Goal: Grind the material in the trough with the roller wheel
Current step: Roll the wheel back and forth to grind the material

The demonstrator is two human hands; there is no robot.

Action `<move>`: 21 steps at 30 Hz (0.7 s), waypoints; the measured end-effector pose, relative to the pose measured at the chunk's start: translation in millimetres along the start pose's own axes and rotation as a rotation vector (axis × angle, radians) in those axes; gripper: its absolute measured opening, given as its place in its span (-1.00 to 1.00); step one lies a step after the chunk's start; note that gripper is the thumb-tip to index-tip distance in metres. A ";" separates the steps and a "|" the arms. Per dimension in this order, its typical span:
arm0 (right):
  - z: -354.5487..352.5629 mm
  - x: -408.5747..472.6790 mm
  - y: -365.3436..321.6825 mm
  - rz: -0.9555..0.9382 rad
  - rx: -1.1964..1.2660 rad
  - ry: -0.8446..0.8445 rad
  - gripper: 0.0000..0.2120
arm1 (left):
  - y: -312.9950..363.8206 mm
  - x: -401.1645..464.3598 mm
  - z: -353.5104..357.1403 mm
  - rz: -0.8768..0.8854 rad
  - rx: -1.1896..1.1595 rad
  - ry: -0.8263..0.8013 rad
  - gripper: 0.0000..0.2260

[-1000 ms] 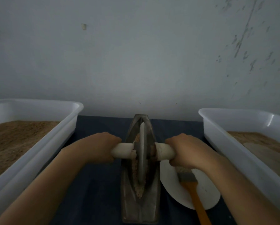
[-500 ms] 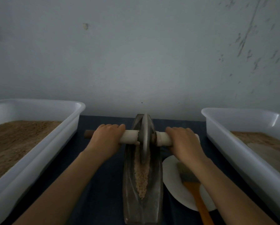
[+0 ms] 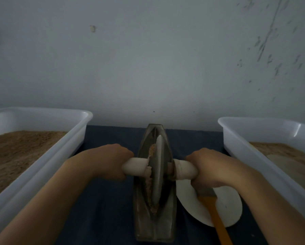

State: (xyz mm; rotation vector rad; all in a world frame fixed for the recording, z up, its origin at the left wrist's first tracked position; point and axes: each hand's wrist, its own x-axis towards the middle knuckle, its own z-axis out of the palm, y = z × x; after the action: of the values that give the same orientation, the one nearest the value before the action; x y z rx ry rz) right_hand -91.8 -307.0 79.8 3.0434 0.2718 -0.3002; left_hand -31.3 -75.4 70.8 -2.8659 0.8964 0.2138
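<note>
I see grey roller wheel [image 3: 157, 171] upright in dark metal trough [image 3: 154, 225], mid-length; tan crushed material [image 3: 149, 184] along wheel's left.

No text, label, brand, number or sign can be read anywhere in the view. The trough [image 3: 155, 218] bears no marking that can be made out, and the white bins to its left [image 3: 42, 165] and right [image 3: 254, 156] show plain walls. The wall [image 3: 148, 59] behind the trough carries only dark specks and scuffs.
</note>
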 end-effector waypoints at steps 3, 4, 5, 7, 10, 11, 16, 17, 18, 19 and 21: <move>7.4 14.6 2.9 0.008 -0.019 0.141 -0.88 | -1.8 9.1 6.9 -0.043 -0.009 0.117 -0.72; 11.2 21.6 5.2 0.014 -0.022 0.217 -0.86 | -3.1 13.5 10.0 -0.066 -0.002 0.179 -0.71; 15.5 28.8 7.7 0.022 -0.022 0.297 -0.84 | -4.4 18.2 13.3 -0.087 0.019 0.247 -0.71; 25.3 42.1 12.8 0.037 -0.025 0.451 -0.79 | -6.3 27.7 20.3 -0.107 0.072 0.399 -0.73; 35.3 56.8 17.4 0.051 -0.014 0.614 -0.77 | -8.0 37.8 29.3 -0.115 0.096 0.579 -0.75; 35.7 59.8 17.6 0.056 -0.011 0.646 -0.78 | -8.6 39.6 31.5 -0.122 0.093 0.616 -0.74; 35.4 57.5 16.1 0.075 -0.032 0.647 -0.81 | -9.4 39.0 31.8 -0.097 0.067 0.629 -0.71; 33.6 54.5 15.9 0.080 -0.045 0.602 -0.82 | -9.3 37.3 30.2 -0.088 0.069 0.605 -0.73; 30.2 51.1 15.8 0.080 -0.058 0.535 -0.83 | -9.4 35.8 28.2 -0.081 0.074 0.571 -0.76; 26.1 47.1 15.9 0.078 -0.059 0.444 -0.83 | -9.4 33.6 25.5 -0.083 0.073 0.522 -0.77; 16.2 37.7 14.1 0.067 -0.021 0.265 -0.82 | -7.5 27.7 18.3 -0.094 0.065 0.384 -0.74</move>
State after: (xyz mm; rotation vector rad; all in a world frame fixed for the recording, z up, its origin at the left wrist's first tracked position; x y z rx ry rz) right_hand -55.9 -315.9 57.2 3.0594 0.1855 0.1108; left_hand -6.3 -81.7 48.7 -2.9272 0.8013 -0.3807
